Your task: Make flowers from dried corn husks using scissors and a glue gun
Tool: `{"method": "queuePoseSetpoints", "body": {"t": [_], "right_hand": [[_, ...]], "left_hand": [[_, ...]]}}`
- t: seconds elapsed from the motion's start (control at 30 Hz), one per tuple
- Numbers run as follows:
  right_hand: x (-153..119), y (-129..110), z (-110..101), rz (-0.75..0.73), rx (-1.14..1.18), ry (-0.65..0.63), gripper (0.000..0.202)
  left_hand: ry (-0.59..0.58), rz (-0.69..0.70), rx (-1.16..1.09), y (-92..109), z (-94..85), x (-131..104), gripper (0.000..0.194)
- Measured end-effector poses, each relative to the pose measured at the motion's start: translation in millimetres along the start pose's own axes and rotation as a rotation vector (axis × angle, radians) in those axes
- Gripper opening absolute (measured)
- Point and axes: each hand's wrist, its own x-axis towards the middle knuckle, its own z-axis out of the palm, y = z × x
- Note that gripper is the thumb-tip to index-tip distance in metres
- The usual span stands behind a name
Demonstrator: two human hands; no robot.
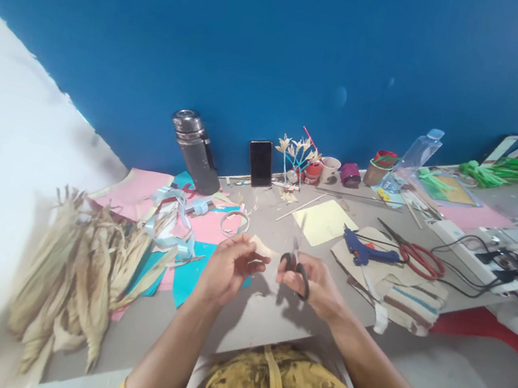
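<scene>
Between the fingertips of my left hand [234, 264] is a small cream piece of corn husk [263, 248], its outer end pointing right. My right hand [316, 283] is closed round black-handled scissors [295, 264], with a finger and thumb at the loops. The scissors' blades point up and away, a little right of the husk piece; whether they touch it I cannot tell. Beyond my right hand lies a sheet of pale yellow paper [325, 222]. A roll of tape [234, 224] rests on pink paper just past my left hand.
Dried corn husks [74, 275] hang over the table's left edge. A flask [196, 153], a phone [260, 163] and husk flowers [299, 151] stand along the blue wall. To the right lie a blue glue gun [369, 250], red-handled scissors [420, 259] and a power strip [476, 256] with cables.
</scene>
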Motion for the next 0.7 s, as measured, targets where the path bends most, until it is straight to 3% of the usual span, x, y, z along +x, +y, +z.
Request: {"method": "queuePoseSetpoints", "body": {"t": [0.1,0.2,0.5,0.7], "right_hand": [[-8,2,-12,0.034,-0.048,-0.25,0.06],[-14,3,-17,0.09,-0.062,-0.347,0.066],[-14,1,-8,0.105,-0.028,-0.385,0.063],[-14,9,-7,0.128,0.002,-0.349,0.048]], "left_hand": [[-0.005,0.012,0.041,8,-3.2,3,0.024],[-0.034,0.006,0.057,11,-3.2,5,0.022],[-0.036,0.051,0.069,13,-0.2,4,0.02],[-0.027,0.072,0.095,11,-4.6,4,0.018]]}}
